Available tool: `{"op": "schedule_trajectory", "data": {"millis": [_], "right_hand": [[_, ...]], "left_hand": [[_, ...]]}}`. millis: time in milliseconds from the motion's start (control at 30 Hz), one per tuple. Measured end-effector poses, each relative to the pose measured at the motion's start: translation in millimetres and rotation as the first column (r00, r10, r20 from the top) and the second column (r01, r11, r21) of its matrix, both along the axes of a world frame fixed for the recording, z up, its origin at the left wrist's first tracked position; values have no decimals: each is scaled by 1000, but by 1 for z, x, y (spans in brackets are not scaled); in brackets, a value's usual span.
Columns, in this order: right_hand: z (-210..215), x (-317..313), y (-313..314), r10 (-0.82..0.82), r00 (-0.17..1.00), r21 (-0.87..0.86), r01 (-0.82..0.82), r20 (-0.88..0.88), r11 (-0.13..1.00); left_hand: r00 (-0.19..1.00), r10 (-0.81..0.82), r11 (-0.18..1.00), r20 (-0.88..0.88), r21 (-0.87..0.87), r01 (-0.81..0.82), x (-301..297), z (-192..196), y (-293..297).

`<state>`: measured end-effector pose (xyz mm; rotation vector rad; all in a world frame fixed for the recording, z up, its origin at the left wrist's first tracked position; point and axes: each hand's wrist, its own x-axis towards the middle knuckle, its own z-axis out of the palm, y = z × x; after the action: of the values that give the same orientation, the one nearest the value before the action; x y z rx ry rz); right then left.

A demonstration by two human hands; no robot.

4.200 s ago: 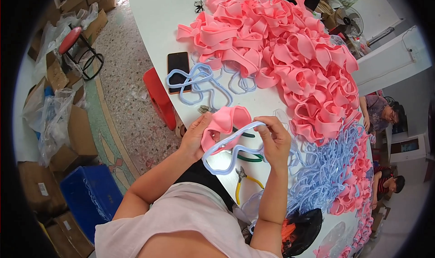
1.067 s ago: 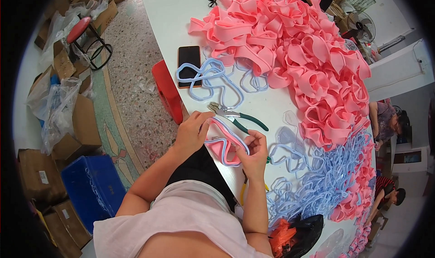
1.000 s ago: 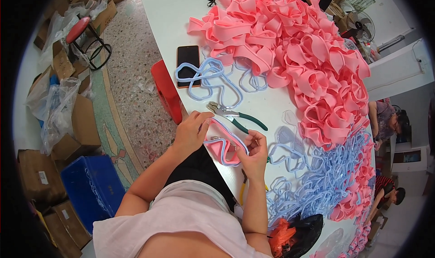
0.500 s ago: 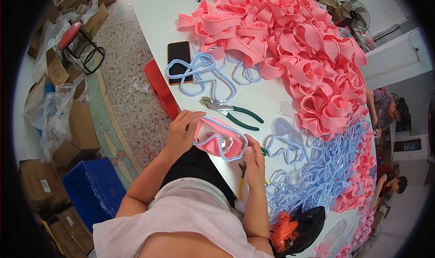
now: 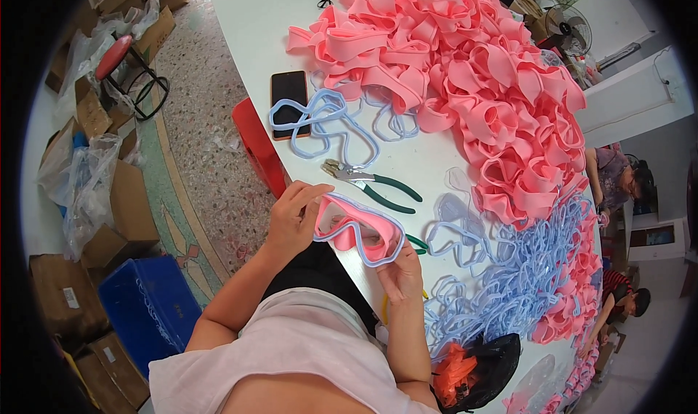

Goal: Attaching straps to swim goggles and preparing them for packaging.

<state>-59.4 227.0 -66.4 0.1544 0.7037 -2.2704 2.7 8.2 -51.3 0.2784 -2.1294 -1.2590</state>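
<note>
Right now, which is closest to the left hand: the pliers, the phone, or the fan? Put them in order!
From the left hand, in the head view:
1. Green-handled pliers, just beyond it on the table.
2. Black phone, farther up by the table's left edge.
3. Fan, far off at upper right.

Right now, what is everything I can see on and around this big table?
Goggle piece: one, pink with a pale blue rim, held in both hands.
Soft goggle skirts: a big heap, pink, far side of the white table.
Rims: a tangled pile, pale blue, right of the hands; a few more by the phone.
Phone: one, black, near the table's left edge.
Pliers: one, green handles, on the table past the hands.
Stool: one, red, beside the table.
Crate: one, blue, on the floor.
Cardboard boxes: several, brown, along the floor.
Left hand: grips the piece's left end.
Right hand: holds its right end from below.
</note>
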Motion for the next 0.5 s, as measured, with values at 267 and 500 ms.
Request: {"op": "schedule_trajectory", "data": {"millis": [267,500], "right_hand": [[12,10,-24,-44,976,-436,134,211,890],[3,11,-11,-62,965,-388,160,255,908]], "left_hand": [[1000,3,1000,9,28,-3,-4,4,6],[999,-35,999,-18,19,36,-1,7,11]]}}
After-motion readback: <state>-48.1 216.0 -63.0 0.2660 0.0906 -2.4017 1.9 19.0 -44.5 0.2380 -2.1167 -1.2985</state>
